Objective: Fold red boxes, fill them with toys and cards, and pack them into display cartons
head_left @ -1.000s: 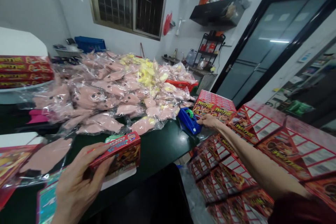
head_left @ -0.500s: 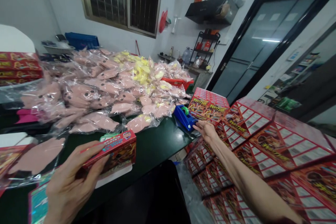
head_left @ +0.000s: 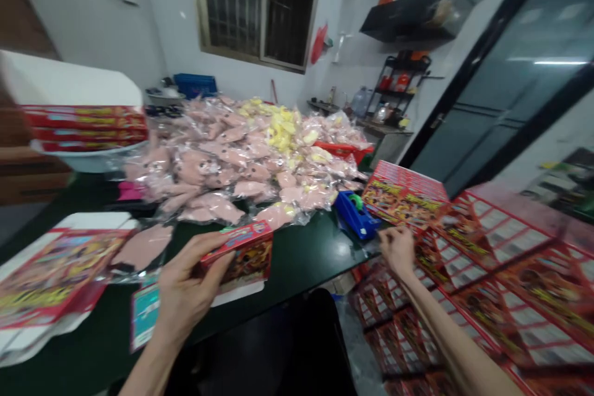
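Note:
My left hand (head_left: 188, 284) is closed around a small red printed cardboard box (head_left: 250, 253), with a white flap showing along its lower edge. Just off the front end of a blue tape dispenser (head_left: 356, 215) is my right hand (head_left: 398, 249). Its fingers are pinched together; whatever they hold, if anything, is too small and blurred to make out. A green roll (head_left: 356, 200) sits in the dispenser. Beneath my left wrist lies a teal printed card (head_left: 145, 317), and beside it a bagged pink plush piece (head_left: 143, 247).
Bagged pink plush pieces (head_left: 218, 167) and yellow ones (head_left: 281, 130) are heaped across the dark green table (head_left: 306, 253). Flattened printed boxes (head_left: 60, 272) lie at left, near a bowl (head_left: 93, 158) of red boxes. Stacked red display boxes (head_left: 487, 272) crowd the right side.
My right hand has drawn back from the dispenser, its fingers now pinched. The left hand keeps hold of the box. The view has swung left, showing more of the flattened boxes.

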{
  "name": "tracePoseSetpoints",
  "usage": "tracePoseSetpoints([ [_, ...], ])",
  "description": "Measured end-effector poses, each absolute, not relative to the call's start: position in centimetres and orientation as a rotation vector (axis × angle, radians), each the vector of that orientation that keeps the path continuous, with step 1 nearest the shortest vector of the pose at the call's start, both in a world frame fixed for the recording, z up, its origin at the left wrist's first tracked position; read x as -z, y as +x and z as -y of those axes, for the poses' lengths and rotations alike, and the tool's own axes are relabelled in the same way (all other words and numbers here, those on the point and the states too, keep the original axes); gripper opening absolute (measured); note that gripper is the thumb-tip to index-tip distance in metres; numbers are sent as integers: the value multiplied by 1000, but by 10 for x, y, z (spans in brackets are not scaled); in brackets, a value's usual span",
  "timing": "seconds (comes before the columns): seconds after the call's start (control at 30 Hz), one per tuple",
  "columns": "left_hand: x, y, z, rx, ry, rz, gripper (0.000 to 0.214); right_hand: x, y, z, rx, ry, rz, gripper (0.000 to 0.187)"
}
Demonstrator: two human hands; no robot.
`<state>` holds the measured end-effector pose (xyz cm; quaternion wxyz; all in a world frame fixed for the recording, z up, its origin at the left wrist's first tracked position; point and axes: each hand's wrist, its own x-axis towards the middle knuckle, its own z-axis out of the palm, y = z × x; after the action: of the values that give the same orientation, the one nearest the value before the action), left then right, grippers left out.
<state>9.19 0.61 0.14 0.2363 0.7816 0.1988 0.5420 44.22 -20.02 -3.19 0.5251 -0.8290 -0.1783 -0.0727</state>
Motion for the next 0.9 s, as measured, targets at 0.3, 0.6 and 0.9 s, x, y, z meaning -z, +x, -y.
tracePoseSetpoints([
  [0.3, 0, 92, -2, -1400, 2095, -514, 17, -36, 244, 156, 43, -1483, 1088, 7],
  [0.6, 8, 91, 2, -1335, 1951, -667, 41, -42, 195, 104, -598, -1109, 845, 67],
  [0.9, 6, 90, 5, -1374, 2018, -642, 39, -41, 194, 93, -619, -1208, 848, 44],
])
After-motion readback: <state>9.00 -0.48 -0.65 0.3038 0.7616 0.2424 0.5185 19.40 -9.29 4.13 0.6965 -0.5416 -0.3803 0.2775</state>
